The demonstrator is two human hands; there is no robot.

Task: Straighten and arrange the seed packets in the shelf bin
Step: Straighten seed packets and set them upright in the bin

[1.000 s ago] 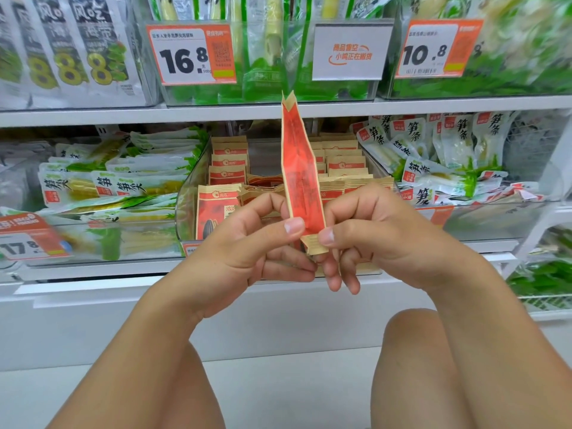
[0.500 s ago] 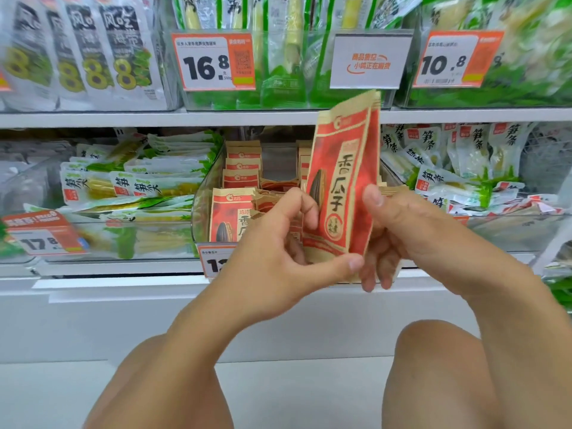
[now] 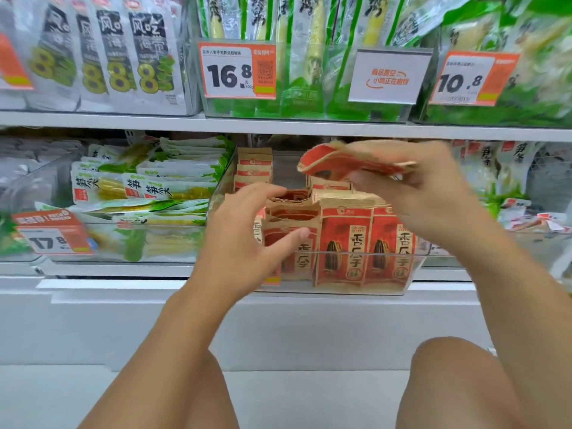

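A clear plastic shelf bin [image 3: 413, 274] holds several red-and-tan seed packets [image 3: 346, 243] standing in rows, with more stacked at its back left. My right hand [image 3: 424, 193] grips one red seed packet [image 3: 337, 162], tilted almost flat, above the bin's middle. My left hand [image 3: 244, 236] is at the bin's front left, fingers spread, thumb resting against the front packet there; it holds nothing.
A bin of green-and-white bamboo shoot packs [image 3: 148, 187] sits to the left, another [image 3: 520, 181] to the right. The shelf above [image 3: 278, 123] carries price tags [image 3: 236, 69] and more bagged goods. My knees [image 3: 458, 382] are below, near the white shelf base.
My left hand let go of the packet and dropped to the bin's front left. My right hand carried the packet up and back over the bin, tipping it from upright to nearly flat.
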